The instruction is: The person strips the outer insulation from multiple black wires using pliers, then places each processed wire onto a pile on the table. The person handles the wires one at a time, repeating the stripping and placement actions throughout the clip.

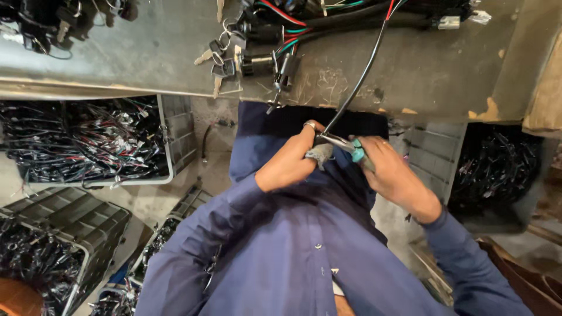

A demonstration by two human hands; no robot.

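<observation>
My left hand (291,159) pinches the end of a black cable (362,73) at my lap; a grey wrap covers one fingertip and a ring sits on a finger. My right hand (393,174) grips pliers with teal handles (355,152), and their metal jaws meet the cable end just beside my left thumb. The cable runs up and away onto the metal workbench (421,64), where red and black wires leave its far end. Both sleeves are blue.
Ignition locks with key bunches (234,55) and bundled wire harnesses (328,17) lie on the bench. Grey crates full of black wiring stand on the floor at left (82,140), lower left (41,257) and right (497,169).
</observation>
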